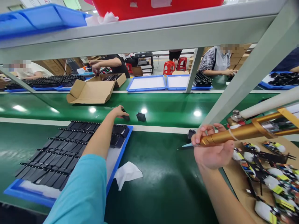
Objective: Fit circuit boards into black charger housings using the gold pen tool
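Note:
My left hand [117, 112] reaches over the green conveyor belt with its fingers closed on a small black plastic case [126, 116]. A second black case [141, 117] sits on the belt just to the right, apart from the hand. My right hand [212, 152], palm turned up, has its fingers around the front of a gold dispensing gun [219, 137]. The gun's pale blue nozzle [187, 145] points left over the green bench. Close behind the nozzle is another black case [191, 133]. Below my left forearm, rows of black cases [63, 146] fill a blue tray [119, 166].
A crumpled white tissue [128, 172] lies beside the tray. Circuit boards [268, 174] crowd a cardboard sheet at right. An open cardboard box [92, 91] stands across the belt, near co-workers. A shelf [140, 37] with a slanted post [243, 74] hangs overhead.

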A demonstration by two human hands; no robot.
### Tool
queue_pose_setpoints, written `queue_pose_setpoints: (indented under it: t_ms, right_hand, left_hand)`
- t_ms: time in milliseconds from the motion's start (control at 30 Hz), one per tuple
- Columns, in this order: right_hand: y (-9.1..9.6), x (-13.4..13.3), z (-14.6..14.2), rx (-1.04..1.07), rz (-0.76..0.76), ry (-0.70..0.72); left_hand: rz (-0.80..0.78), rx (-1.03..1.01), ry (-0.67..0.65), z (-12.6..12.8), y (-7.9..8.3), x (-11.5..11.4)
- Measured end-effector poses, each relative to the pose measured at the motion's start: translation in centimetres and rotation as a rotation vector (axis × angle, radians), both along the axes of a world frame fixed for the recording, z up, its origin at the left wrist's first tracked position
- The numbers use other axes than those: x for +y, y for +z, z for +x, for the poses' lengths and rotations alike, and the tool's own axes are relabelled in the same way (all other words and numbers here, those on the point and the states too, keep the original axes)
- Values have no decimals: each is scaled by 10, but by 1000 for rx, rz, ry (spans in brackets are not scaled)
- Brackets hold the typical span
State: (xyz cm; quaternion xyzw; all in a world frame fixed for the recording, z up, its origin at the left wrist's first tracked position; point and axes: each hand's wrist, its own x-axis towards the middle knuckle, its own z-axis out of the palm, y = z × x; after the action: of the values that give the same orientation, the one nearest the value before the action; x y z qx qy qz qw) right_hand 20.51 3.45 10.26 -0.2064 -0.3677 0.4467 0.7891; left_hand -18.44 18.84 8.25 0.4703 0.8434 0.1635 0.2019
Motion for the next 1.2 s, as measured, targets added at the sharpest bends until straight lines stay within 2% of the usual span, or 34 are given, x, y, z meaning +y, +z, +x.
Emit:
queue_pose_setpoints:
  t_ms: [133, 267, 467, 567, 667, 733, 833, 933, 1000, 1100, 1200]
  right_hand:
    - [-2, 0, -2, 5, 10, 42]
    - [-5, 0, -4, 18, 42, 87]
    - [-6, 0, -7, 37, 81, 123]
    - [-5, 0, -7, 54, 84, 123]
    - [-5, 1, -7, 61, 79, 123]
    - [-6, 2, -7, 61, 74, 123]
    - [-6, 2, -7, 58, 76, 126]
    - [-5, 2, -8, 63, 79, 126]
    - [-5, 2, -9, 68, 83, 122]
    - [-6, 2, -10, 79, 91, 125]
    - [-6, 3, -10, 82, 94, 130]
  left_hand:
    - [-103, -122, -82, 25, -13, 8]
    - [-144, -151, -81, 43, -17, 6]
    - [-136, -51, 2, 63, -23, 1]
    - [-105, 15, -9, 71, -22, 0]
    - [-62, 26, -115, 88, -15, -5]
    - [-40, -11, -220, 110, -10, -15]
    - [2, -38, -473, 160, -11, -40]
    - [53, 64, -794, 210, -20, -71]
    - [33, 103, -917, 232, -29, -88]
    - [53, 78, -937, 243, -40, -103]
    - [139, -30, -905, 237, -46, -109]
